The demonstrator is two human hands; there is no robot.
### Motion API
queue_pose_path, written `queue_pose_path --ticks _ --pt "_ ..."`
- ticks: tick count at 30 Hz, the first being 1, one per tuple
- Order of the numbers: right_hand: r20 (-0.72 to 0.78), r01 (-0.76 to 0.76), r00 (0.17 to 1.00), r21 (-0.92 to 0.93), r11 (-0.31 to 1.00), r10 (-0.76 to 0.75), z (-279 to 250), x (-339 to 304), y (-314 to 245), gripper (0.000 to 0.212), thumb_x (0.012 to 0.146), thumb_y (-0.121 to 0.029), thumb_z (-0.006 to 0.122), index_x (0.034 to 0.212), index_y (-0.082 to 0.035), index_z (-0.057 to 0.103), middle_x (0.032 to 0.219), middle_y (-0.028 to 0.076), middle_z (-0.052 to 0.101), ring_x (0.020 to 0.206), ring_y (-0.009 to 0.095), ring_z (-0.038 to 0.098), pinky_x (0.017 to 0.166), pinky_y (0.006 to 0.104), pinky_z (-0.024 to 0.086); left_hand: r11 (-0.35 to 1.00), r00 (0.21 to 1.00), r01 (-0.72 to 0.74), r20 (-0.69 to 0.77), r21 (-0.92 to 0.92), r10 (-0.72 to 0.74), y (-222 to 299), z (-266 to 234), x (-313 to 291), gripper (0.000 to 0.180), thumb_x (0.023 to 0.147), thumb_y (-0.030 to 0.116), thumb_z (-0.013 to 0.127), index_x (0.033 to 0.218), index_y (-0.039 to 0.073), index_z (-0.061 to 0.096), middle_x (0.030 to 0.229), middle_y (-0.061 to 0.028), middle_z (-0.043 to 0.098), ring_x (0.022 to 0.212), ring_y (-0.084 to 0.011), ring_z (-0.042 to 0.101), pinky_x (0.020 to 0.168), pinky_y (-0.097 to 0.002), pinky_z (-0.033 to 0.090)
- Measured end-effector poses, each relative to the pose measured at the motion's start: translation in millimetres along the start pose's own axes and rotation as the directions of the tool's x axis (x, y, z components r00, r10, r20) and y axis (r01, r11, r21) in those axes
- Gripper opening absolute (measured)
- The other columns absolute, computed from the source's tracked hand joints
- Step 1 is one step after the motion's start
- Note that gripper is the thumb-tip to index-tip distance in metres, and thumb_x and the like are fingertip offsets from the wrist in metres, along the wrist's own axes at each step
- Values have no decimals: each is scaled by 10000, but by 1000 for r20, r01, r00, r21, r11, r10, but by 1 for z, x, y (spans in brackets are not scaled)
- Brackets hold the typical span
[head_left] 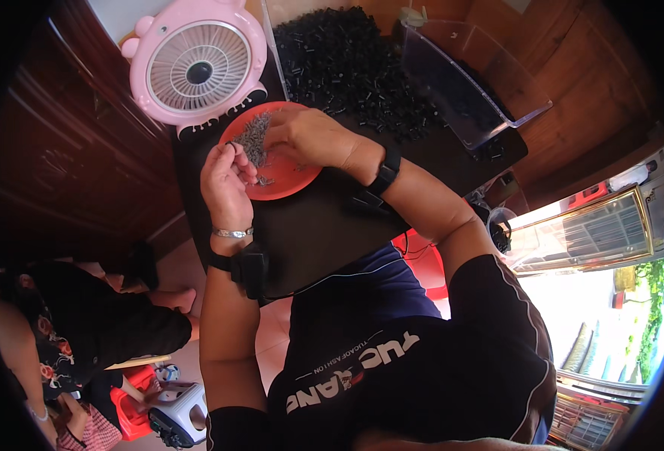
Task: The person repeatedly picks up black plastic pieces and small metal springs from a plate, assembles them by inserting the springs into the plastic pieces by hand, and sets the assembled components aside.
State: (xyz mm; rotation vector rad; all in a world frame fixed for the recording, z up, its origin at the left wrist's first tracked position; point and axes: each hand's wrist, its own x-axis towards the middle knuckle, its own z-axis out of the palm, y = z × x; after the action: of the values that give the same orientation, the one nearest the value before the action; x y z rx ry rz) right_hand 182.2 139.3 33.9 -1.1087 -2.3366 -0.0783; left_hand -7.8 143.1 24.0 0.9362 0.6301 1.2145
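A round orange-red plate (pixel 291 179) lies on the dark table, with a pile of small grey metal pieces (pixel 254 137) on it. My left hand (pixel 225 180) is at the plate's left edge, palm turned up and fingers curled in. A small black piece (pixel 231 144) shows at its fingertips, too small to name. From the right my right hand (pixel 309 137) reaches over the plate, fingers bent down and close together at the grey pile. What its fingertips hold, if anything, is hidden.
A pink fan (pixel 199 68) stands at the far left of the table (pixel 309 240). Behind the plate lies a big heap of short black cylinders (pixel 347 64), beside a clear plastic bin (pixel 460 90). Another person (pixel 99 316) sits at the left near a white stool (pixel 178 413).
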Motion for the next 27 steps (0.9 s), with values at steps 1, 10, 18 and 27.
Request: queue_pose_path --ticks 1,10,18,27 --pt "1 1 1000 1 1000 -1 4 1 -1 209 716 -122 652 924 -102 660 941 83 603 939 282 571 783 370 489 1000 1000 -9 -11 11 9 0 -1 0 139 891 210 489 865 80 528 735 -7 501 622 -128 489 550 -248 366" --pt "133 13 991 -251 968 21 24 4 1 153 758 -167 565 845 -86 662 887 93 611 901 295 590 766 388 488 974 988 -150 46 170 144 0 9 -4 140 918 191 478 913 65 540 754 2 522 612 -86 488 544 -216 366" --pt "23 -282 913 755 592 407 -9 6 -2 108 852 -81 581 919 1 600 897 50 638 839 140 606 761 257 475 829 922 -388 169 402 349 -3 23 -17 140 907 146 531 955 15 543 749 16 521 617 -49 452 551 -186 395" --pt "-15 -77 939 964 254 343 -29 6 -25 94 890 -90 586 948 -17 599 884 20 633 846 80 584 789 225 470 932 942 -243 293 269 161 -2 23 -16 242 937 236 452 938 10 540 778 -15 521 608 -75 469 537 -199 365"
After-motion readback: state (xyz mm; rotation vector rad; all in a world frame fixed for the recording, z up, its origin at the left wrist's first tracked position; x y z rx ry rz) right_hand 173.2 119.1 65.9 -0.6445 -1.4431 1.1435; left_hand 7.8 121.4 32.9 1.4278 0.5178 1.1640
